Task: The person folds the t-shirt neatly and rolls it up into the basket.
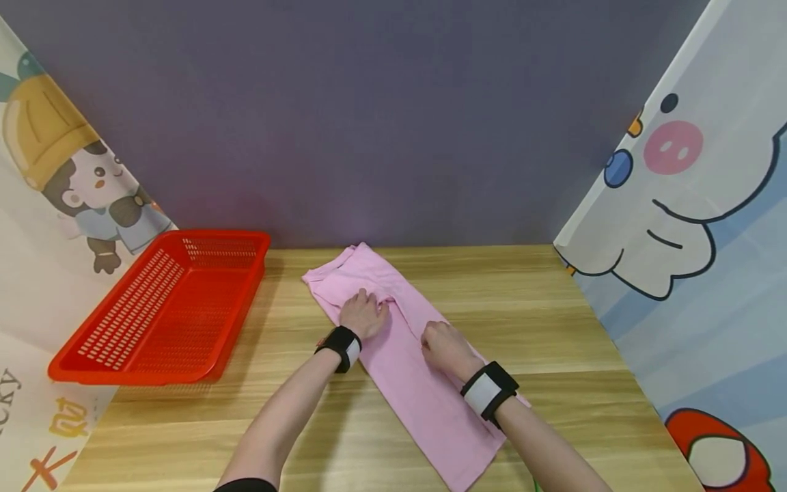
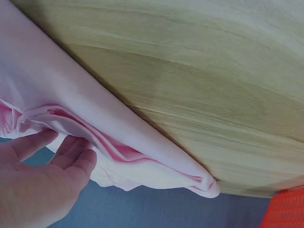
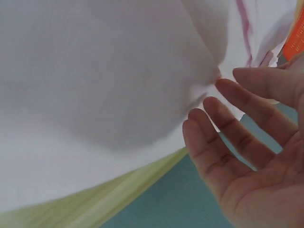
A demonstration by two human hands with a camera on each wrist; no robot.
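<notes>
A pink garment point(image 1: 424, 410), folded into a long strip, lies slantwise across the table. My left hand point(image 1: 364, 316) rests on its upper part beside a rumpled fold. In the left wrist view the fingertips of this hand point(image 2: 50, 178) touch the layered folds, fingers loosely bent. Lower on the strip, towards its right edge, is my right hand point(image 1: 450, 350). In the right wrist view this hand point(image 3: 251, 137) has relaxed fingers, their tips right at a small crease in the cloth, with a gap between thumb and forefinger.
A red plastic basket point(image 1: 261, 273) with perforated sides stands on the left of the wooden table point(image 1: 553, 342). A grey panel point(image 1: 399, 123) rises behind the table. Cartoon-printed sheets point(image 1: 725, 273) flank both sides.
</notes>
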